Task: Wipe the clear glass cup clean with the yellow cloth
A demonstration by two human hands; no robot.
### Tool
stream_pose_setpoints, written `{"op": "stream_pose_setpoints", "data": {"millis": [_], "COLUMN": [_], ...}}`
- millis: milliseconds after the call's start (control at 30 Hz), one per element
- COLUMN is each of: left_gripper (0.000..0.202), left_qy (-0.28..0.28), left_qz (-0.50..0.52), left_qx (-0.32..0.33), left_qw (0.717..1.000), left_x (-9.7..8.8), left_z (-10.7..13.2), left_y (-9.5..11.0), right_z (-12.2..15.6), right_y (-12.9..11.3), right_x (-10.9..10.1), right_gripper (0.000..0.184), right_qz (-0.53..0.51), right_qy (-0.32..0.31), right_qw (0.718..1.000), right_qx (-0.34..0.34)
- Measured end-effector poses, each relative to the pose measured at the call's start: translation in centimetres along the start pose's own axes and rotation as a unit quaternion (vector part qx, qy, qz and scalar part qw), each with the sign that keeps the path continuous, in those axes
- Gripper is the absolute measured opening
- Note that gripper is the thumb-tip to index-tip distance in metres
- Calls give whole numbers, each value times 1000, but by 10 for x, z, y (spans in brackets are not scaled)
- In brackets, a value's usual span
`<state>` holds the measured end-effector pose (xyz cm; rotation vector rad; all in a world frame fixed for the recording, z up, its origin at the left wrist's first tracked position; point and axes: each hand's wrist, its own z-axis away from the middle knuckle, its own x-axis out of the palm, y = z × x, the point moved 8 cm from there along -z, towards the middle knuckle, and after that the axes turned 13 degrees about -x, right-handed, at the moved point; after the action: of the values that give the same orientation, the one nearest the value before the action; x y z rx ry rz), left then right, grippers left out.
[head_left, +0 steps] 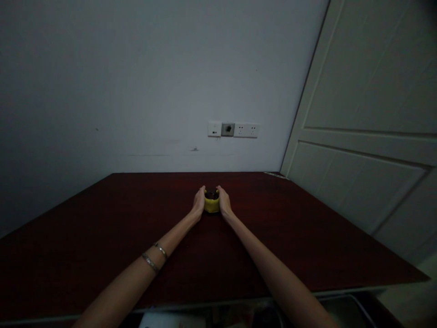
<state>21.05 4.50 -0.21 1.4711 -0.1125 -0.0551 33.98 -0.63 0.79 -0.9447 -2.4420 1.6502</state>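
Observation:
A small yellow cup (211, 204) with a dark inside stands on the dark red table (102, 228), towards its far middle. My left hand (199, 201) is pressed against the cup's left side and my right hand (223, 201) against its right side. Both arms are stretched far forward, and the fingers of each hand curve round the cup. My left forearm carries two thin metal bangles (155, 257).
A pale wall rises behind the table with a row of sockets and a switch (233, 130). A white panelled door (368, 136) stands at the right. Below the table's near edge some dim items (341, 310) show.

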Motion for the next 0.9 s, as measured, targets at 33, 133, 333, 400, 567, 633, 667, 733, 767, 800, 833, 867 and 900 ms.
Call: {"op": "stream_pose_setpoints", "data": {"millis": [33, 133, 333, 400, 567, 633, 667, 733, 767, 800, 833, 867, 900], "left_gripper": [48, 50, 49, 48, 48, 48, 48, 49, 50, 50, 50, 51, 51], "left_qy": [0, -5, -23, -24, -14, -6, -3, 1, 2, 3, 4, 4, 4], "left_qz": [2, 6, 11, 11, 6, 3, 2, -2, -3, -4, -5, -7, -9], "left_qx": [-2, -9, -19, -23, -27, -29, -30, -30, -30, -30, -29, -28, -28], "left_qw": [1000, 1000, 999, 999, 1000, 1000, 1000, 1000, 1000, 1000, 1000, 1000, 1000], "left_x": [-1, -3, -1, -1, -7, -9, -10, -11, -11, -11, -11, -11, -11], "left_z": [-1, -4, -6, -5, 1, 4, 5, 6, 7, 8, 9, 9, 10], "left_y": [0, -1, -6, -7, -6, -5, -5, -4, -4, -4, -4, -4, -4], "right_z": [0, 2, 5, 6, 10, 11, 11, 12, 12, 12, 12, 12, 12], "right_y": [0, -1, -2, -1, -1, -2, -2, -1, -1, 0, 0, 1, 2], "right_x": [1, 1, -1, 0, 2, 2, 3, 3, 2, 2, 2, 3, 3], "right_gripper": [31, 31, 31, 31, 31, 31, 31, 31, 31, 31, 31, 31, 31], "right_qz": [-7, -31, -66, -75, -94, -101, -103, -106, -107, -108, -108, -109, -110], "right_qy": [3, 17, 55, 62, 68, 65, 64, 62, 62, 62, 61, 61, 60], "right_qw": [1000, 999, 996, 995, 993, 993, 993, 992, 992, 992, 992, 992, 992], "right_qx": [-2, -6, -9, -8, -9, -9, -9, -7, -5, -2, 0, 2, 4]}}
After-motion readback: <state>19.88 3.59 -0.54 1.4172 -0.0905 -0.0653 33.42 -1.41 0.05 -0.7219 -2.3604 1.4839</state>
